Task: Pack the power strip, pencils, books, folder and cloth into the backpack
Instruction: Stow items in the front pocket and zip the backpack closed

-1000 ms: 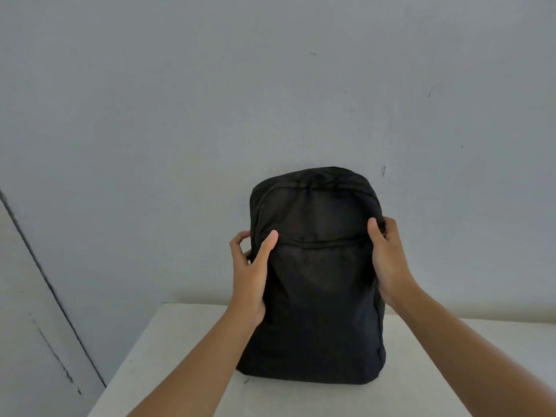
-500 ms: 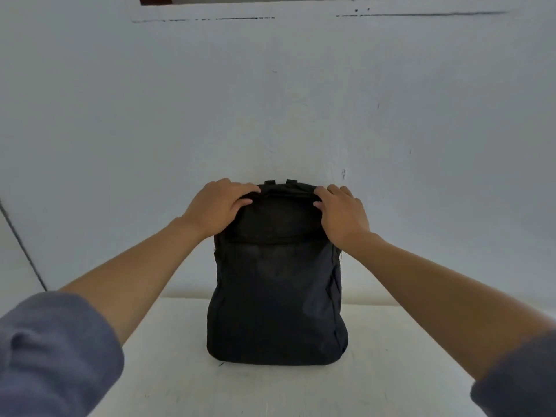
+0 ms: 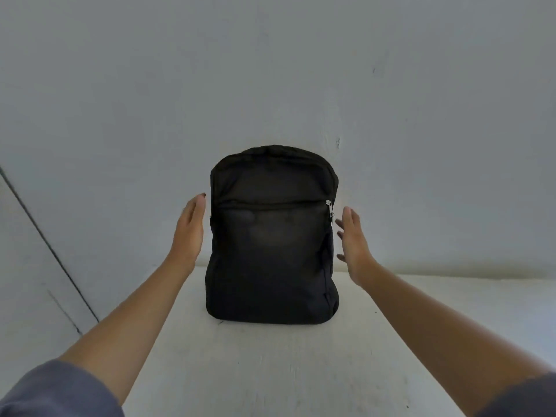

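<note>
Down at 7 o'clock a grey-blue sleeve peeks in, and another sleeve sits at 5 o'clock. Two bare arms reach out from them over the white desk.

The left grip is released. Its fingers are straight and close together, and it holds nothing. It is at 9 o'clock from the backpack, just beside it. It is too close to tell if it touches. The right grip is released too, with its fingers spread and nothing in it. It is at 3 o'clock from the backpack, near its side but a little apart.

The black backpack stands upright in the middle of the desk, near the far edge. Its front pocket looks zipped up. A small silver zipper pull hangs at 2 o'clock on its front.

Behind it is a plain grey wall. A thin dark line slants down the wall at 9 o'clock.
</note>
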`<action>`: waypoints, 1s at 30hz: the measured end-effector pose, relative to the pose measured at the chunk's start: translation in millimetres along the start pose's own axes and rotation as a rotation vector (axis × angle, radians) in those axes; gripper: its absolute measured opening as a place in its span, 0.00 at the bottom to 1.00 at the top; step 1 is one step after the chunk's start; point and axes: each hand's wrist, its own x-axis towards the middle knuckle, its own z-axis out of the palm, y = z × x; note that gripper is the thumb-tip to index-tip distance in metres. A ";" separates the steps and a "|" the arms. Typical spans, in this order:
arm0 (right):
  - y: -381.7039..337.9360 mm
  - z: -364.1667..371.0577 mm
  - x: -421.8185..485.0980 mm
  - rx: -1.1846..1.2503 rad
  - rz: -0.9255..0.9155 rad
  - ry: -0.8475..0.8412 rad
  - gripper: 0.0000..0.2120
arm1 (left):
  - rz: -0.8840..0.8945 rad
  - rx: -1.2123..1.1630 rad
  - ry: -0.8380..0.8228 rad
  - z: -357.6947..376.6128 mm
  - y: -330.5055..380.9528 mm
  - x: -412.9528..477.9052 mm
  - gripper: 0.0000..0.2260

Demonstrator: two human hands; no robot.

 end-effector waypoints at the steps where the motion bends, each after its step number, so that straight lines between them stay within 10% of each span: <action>1: 18.5 -0.7 -3.9 0.025 0.062 -0.029 0.26 | -0.101 -0.023 -0.044 3.3 -18.6 -12.6 0.25; 5: 62.6 13.7 -19.6 0.063 0.169 -0.163 0.33 | -0.377 -0.089 -0.200 24.4 -66.4 -52.1 0.35; 12: 55.2 14.1 -11.6 0.031 0.088 -0.071 0.27 | -0.320 -0.035 -0.216 42.5 -70.5 -60.5 0.42; 30: 133.2 -15.7 -29.6 -0.227 0.240 -0.051 0.32 | -0.447 -0.059 -0.192 23.6 -116.0 -77.0 0.36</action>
